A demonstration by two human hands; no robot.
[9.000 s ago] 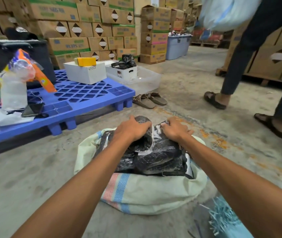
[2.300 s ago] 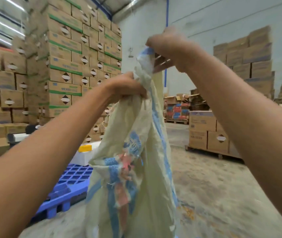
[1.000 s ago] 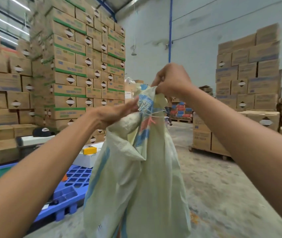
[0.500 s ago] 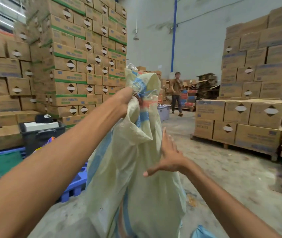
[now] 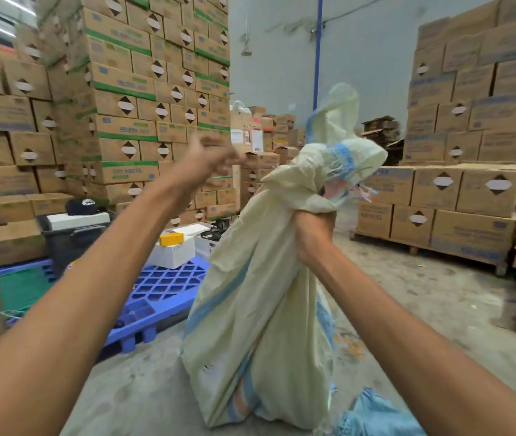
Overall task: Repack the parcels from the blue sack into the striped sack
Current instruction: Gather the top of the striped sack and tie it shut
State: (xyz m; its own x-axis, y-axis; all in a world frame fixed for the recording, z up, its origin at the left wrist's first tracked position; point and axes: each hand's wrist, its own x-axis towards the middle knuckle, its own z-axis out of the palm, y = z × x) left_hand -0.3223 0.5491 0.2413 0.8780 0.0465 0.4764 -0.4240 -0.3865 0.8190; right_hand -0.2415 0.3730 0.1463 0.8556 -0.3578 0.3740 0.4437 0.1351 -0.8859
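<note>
Item: cream woven plastic sack with blue and pink stripes [image 5: 263, 309], centre frame, base on concrete floor [image 5: 143, 388]. Soft, crumpling; bulging bottom, likely heavy. Hold at gathered neck, where right hand [image 5: 311, 234] clenches. Left hand [image 5: 206, 162], upper centre, blurred, seemingly loose, empty.

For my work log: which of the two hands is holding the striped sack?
The right hand grips the striped sack at its gathered neck. The left hand is raised to the left of the sack, blurred, and does not touch it.
</note>
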